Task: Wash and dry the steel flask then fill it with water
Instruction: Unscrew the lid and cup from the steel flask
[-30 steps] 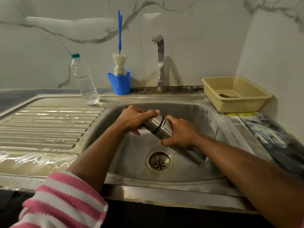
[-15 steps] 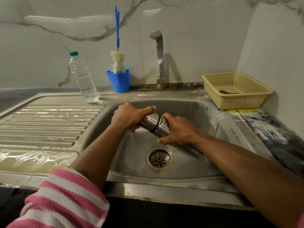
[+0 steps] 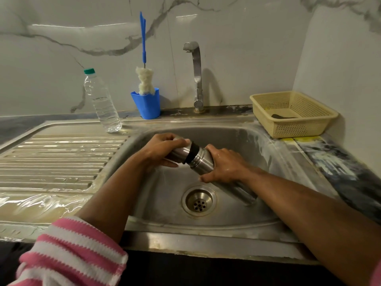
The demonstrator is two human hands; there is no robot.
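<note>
We count one steel flask (image 3: 203, 162), one clear plastic bottle with green cap (image 3: 102, 102), one blue plastic cup (image 3: 148, 104), one blue-handled bottle brush (image 3: 144, 79), one cream mesh basket (image 3: 292, 113), one steel tap (image 3: 196, 75), two hands.

The scene was dimly and unevenly lit, with a cool grey cast. Light came from above and somewhat left, to judge by the shadow the tap (image 3: 196, 75) threw rightward on the marble wall (image 3: 247, 48). Soft streaks of glare lay on that wall and on the wet draining board (image 3: 57, 162). The steel flask (image 3: 203, 162) carried small highlights. Straight lines bowed toward the edges, as a wide lens gives. The striped sleeve (image 3: 70, 252) at the bottom looked soft, perhaps out of focus. The basin (image 3: 237, 213) was shaded beneath the arms.
</note>
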